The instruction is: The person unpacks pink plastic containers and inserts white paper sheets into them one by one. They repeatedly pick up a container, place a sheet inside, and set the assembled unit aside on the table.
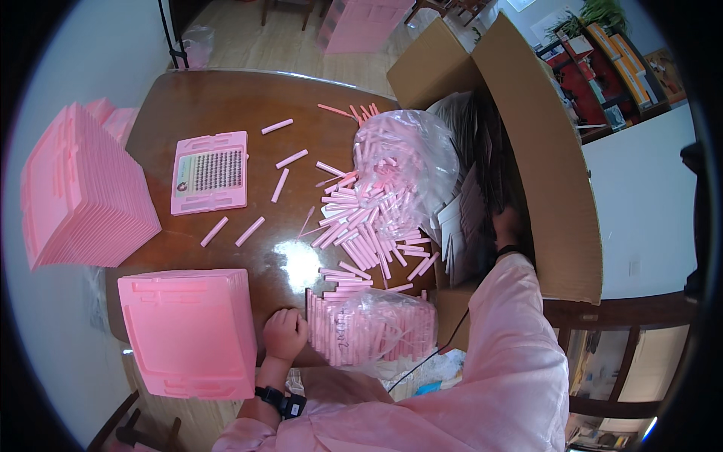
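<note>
My left hand (286,334) rests at the table's near edge, fingers curled and nothing visible in them. It lies between a stack of pink plastic trays (188,331) and a clear bag of pink tubes (373,328). My right hand (509,226) reaches down into a large cardboard box (538,151), beside dark and grey flat packets (463,226); its fingers are lost in shadow. A pink tray (209,205) holding a card of small dark eyelash tufts (215,172) lies at the left of the table. Several loose pink tubes (292,159) are scattered right of and below it.
A taller stack of pink trays (86,196) stands at the far left. An open clear bag (422,151) spills a heap of pink tubes (361,233) and thin wands over the brown table (226,98). A black cable (429,358) hangs below the box.
</note>
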The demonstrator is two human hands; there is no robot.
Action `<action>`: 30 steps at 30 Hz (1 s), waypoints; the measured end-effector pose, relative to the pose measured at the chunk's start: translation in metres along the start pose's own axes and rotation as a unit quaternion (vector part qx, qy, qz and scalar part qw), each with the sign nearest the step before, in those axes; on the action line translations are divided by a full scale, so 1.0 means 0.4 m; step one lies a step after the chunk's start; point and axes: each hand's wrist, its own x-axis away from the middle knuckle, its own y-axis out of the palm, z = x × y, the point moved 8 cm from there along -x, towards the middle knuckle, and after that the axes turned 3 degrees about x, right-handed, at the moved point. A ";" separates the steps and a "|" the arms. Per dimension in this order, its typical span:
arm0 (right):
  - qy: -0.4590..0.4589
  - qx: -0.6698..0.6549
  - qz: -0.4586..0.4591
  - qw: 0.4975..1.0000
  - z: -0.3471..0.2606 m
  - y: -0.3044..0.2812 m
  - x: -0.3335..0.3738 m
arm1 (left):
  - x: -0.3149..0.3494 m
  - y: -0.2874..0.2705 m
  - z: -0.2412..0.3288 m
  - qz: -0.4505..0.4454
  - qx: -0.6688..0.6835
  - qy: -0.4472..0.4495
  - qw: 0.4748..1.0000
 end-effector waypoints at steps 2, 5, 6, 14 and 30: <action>-0.011 -0.003 0.002 1.000 0.001 0.013 -0.018 | 0.000 0.001 0.000 0.001 -0.006 0.003 1.000; -0.025 0.009 0.020 0.999 -0.002 -0.004 -0.029 | 0.000 0.000 -0.001 0.010 -0.004 0.008 1.000; -0.030 0.017 0.029 0.999 -0.006 -0.019 -0.025 | 0.001 0.002 -0.005 0.007 0.000 0.001 1.000; -0.006 0.033 0.056 0.998 -0.049 -0.177 0.077 | 0.004 0.004 -0.009 0.003 0.007 0.018 1.000; -0.182 -0.072 0.252 0.948 -0.342 -0.676 0.603 | 0.052 -0.087 0.005 -0.023 0.205 0.007 0.979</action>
